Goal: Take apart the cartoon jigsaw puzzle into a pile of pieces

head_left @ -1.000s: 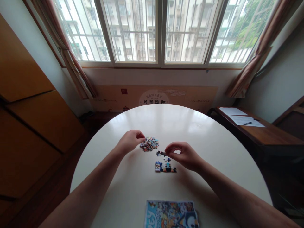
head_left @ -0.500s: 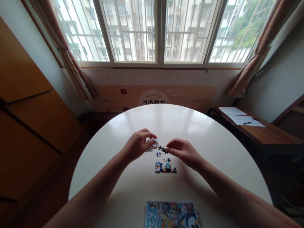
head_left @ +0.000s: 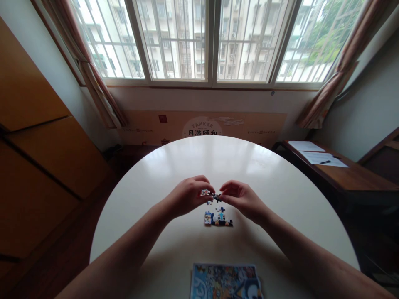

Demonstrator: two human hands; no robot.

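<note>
Between my two hands is a small dark strip of joined jigsaw puzzle pieces [head_left: 216, 197], held just above the table. My right hand [head_left: 245, 197] pinches its right end between thumb and fingers. At its left end, the thumb and fingertips of my left hand [head_left: 190, 194] close on it. A pile of loose puzzle pieces [head_left: 205, 192] lies behind my left fingers, mostly hidden by them. Just below the hands, a partly joined puzzle section [head_left: 218, 219] in blue, white, black and orange lies flat, with a few loose pieces [head_left: 220, 209] above it.
The white round table [head_left: 162, 249] fills the middle of the view. A colourful picture box or card [head_left: 226, 282] lies at its near edge. To the right stands a wooden desk [head_left: 358, 174] with papers [head_left: 324, 158]. Wooden cabinets [head_left: 40, 174] are on the left.
My left hand has moved right, from over the loose pile to the left end of the dark puzzle strip. My right hand stays nearly still with the strip.
</note>
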